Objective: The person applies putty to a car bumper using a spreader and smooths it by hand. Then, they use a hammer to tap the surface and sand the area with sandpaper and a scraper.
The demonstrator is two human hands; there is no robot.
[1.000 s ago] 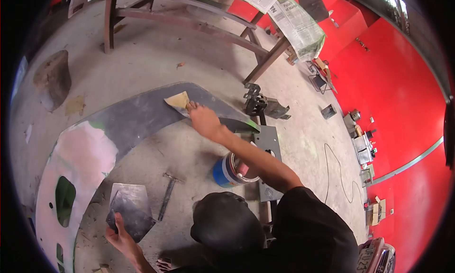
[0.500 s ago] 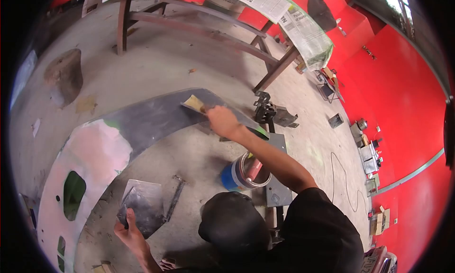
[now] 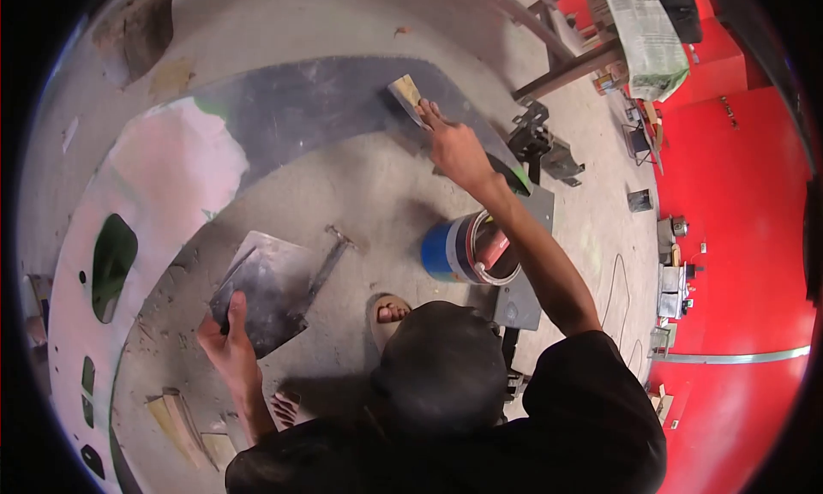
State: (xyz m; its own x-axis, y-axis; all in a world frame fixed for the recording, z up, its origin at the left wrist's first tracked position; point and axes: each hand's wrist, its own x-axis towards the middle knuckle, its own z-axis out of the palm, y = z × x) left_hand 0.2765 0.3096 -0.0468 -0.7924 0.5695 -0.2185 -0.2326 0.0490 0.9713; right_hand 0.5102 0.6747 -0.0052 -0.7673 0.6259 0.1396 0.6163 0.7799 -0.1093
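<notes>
My right hand is closed round a putty spreader with a yellowish face, held over the dark grey section of a long curved panel. The panel's left part is pale pink and white, with cut-out holes. Lower left, my left hand grips a flat grey metal plate by its edge, the thumb on top. Dark smears mark the plate. Between my hands stands a blue and white can with a red object inside.
A hammer-like tool lies beside the plate. Metal brackets stand right of the panel. A bench leg and hanging newspaper are at the upper right. Wood strips lie at the lower left.
The view has shifted, so the panel sits higher in the frame. My right hand and the spreader have moved right along the grey section. My left hand still holds the plate.
</notes>
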